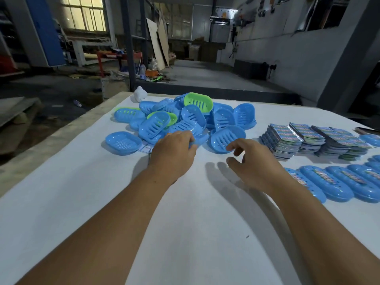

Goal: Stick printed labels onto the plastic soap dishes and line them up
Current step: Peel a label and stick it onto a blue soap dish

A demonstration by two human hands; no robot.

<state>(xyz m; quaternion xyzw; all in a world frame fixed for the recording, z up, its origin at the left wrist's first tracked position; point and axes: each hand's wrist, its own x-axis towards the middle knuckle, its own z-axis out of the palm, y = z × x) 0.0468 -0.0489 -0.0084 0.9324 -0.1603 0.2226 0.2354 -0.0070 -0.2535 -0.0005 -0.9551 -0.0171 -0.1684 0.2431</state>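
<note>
A heap of blue and a few green plastic soap dishes [185, 118] lies at the far middle of the white table [195, 233]. My left hand [172, 153] reaches into the heap's near edge, its fingers curled round a blue dish [198, 139]. My right hand [253, 159] hovers just right of it with fingers loosely spread, holding nothing, close to another blue dish [226, 138]. Stacks of printed labels [308, 140] lie to the right. A row of labelled blue dishes [339, 182] runs along the right side.
A small white object [140, 94] sits at the table's far edge. A single blue dish [123, 142] lies apart at the left of the heap. Beyond the table are a workshop floor, boards and clutter.
</note>
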